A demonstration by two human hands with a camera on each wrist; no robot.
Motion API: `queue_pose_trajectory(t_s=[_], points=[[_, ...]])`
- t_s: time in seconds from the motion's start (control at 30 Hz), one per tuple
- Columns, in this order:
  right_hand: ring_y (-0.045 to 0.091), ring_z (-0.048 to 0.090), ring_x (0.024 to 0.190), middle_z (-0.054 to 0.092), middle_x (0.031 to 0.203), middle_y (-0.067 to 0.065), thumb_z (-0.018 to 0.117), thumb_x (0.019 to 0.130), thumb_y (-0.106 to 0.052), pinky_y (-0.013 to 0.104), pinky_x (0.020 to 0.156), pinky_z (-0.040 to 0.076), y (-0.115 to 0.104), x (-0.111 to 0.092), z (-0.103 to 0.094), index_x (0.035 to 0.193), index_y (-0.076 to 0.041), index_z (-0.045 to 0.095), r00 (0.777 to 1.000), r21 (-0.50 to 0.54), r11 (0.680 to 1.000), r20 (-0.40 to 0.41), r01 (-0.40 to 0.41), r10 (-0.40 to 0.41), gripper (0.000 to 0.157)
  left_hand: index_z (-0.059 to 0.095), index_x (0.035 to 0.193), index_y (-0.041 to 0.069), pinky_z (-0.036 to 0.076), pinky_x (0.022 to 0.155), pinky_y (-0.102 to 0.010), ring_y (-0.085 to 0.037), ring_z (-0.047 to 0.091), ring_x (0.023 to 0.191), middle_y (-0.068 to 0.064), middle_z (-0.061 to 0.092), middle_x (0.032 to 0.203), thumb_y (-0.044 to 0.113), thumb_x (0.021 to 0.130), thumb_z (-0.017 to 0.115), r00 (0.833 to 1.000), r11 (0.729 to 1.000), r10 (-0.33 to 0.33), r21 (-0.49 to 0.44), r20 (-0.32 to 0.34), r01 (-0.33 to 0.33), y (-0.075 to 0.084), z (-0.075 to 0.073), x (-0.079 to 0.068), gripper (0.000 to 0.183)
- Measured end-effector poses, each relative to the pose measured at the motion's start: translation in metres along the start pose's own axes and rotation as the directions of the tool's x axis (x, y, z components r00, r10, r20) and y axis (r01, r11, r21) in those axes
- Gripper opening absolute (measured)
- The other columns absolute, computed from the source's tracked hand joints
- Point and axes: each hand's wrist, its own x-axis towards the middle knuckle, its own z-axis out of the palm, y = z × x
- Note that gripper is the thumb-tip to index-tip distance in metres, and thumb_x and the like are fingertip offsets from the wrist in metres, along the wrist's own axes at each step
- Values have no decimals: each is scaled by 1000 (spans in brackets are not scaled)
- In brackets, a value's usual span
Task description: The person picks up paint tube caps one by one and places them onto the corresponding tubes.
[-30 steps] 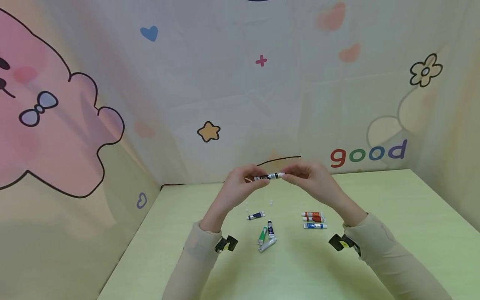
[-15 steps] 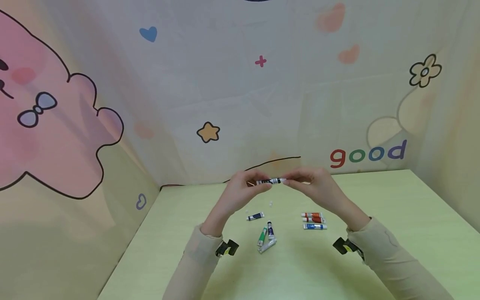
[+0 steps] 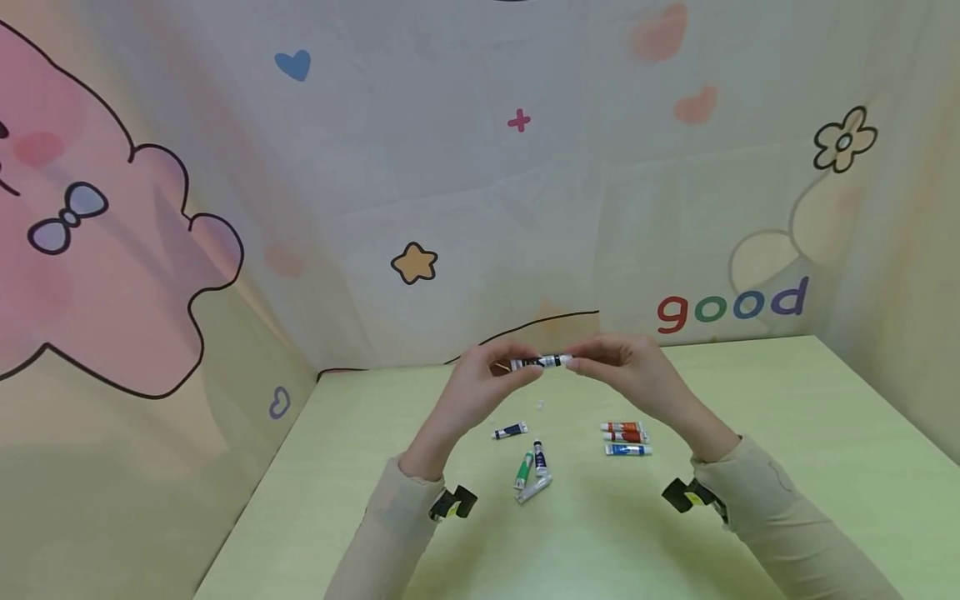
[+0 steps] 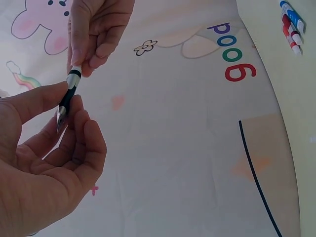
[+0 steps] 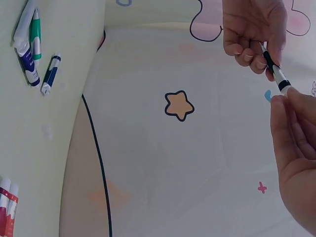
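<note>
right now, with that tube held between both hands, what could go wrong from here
The black-and-white tube could drop to the table: the left hand and right hand hold it in the air. If its white end, pinched by the right hand, is a cap, squeezing while twisting might force contents out. Lowering carelessly might scatter the green tube and silver tube lying close together.

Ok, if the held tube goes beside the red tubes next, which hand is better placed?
Probably the right hand: it is nearer the red tubes, and its fingers pinch the held tube at its white end. The left hand, on the darker part, would likely reach across.
</note>
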Motion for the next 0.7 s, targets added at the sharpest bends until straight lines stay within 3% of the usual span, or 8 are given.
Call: queue_pose_trajectory(t_s=[0.1, 0.2, 0.4, 0.5, 0.7], points=[[25, 70, 92, 74, 102, 4, 74, 94, -20, 28, 83, 56, 1, -1, 1, 112, -8, 75, 999, 33, 999, 1, -43, 43, 22, 71, 111, 10, 48, 69, -30, -19, 61, 82, 1, 69, 98, 22, 96, 71, 1000, 1000, 1, 0, -14, -1, 1, 2, -1, 19], [22, 69, 90, 74, 102, 5, 73, 94, -19, 27, 82, 56, 2, -1, 3, 112, -7, 75, 999, 40, 999, -17, -32, 33, 21, 71, 111, 10, 48, 69, -30, -19, 60, 82, 1, 68, 98, 22, 96, 71, 1000, 1000, 0, 7, -21, 1, 1, 3, -2, 19], [14, 70, 89, 74, 100, -1, 75, 91, -7, 23, 81, 56, 5, -2, 7, 109, -9, 76, 986, -69, 987, -73, 142, -147, 18, 72, 109, 10, 46, 66, -28, -18, 57, 79, 1, 66, 96, 21, 95, 72, 1000, 1000, -10, 15, -23, 10, 1, 4, -2, 18], [12, 70, 90, 74, 101, -2, 75, 90, -4, 22, 82, 55, 6, -3, 8, 109, -9, 76, 977, -119, 975, -80, 189, -199, 20, 72, 109, 9, 47, 67, -27, -19, 58, 79, 0, 66, 98, 21, 95, 72, 1000, 1000, -9, 13, -21, 9, 1, 4, -2, 18], [14, 70, 85, 74, 99, -1, 74, 93, -11, 24, 77, 56, 5, -4, 4, 109, -9, 76, 994, -91, 992, -59, 87, -92, 17, 72, 111, 10, 51, 71, -29, -19, 60, 86, 1, 66, 102, 21, 95, 72, 1000, 1000, 8, 15, -20, -7, 0, 6, -2, 19]])
